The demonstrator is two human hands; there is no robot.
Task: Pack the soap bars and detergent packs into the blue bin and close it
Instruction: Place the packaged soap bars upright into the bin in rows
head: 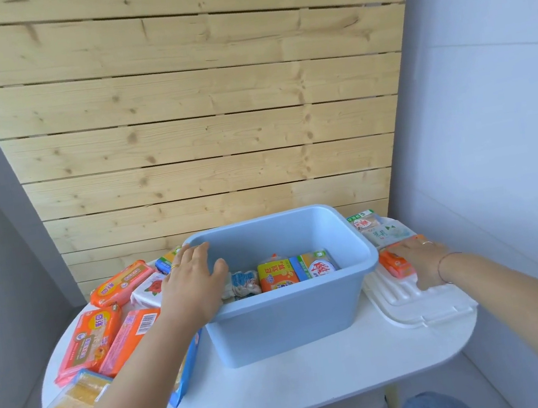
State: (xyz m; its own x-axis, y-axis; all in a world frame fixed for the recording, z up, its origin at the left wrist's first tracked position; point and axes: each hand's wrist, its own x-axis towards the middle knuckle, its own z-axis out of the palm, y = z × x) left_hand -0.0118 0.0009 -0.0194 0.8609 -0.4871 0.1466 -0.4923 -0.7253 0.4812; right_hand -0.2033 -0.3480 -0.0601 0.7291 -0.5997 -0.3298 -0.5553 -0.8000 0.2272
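Observation:
The open blue bin (287,319) stands in the middle of the white table and holds several wrapped soap bars (277,274). My left hand (192,283) rests flat on the bin's left rim, fingers spread, holding nothing. My right hand (421,262) lies to the right of the bin, fingers closed on an orange soap bar (394,265) that sits on the white lid (416,304). Several orange and pink detergent packs (96,338) lie left of the bin. A yellow pack (70,401) sits at the front left.
More packs (378,228) lie behind my right hand at the table's far right. A blue pack (187,367) leans against the bin's left wall under my forearm. A wooden slat wall (195,110) stands behind the round-edged table (303,385).

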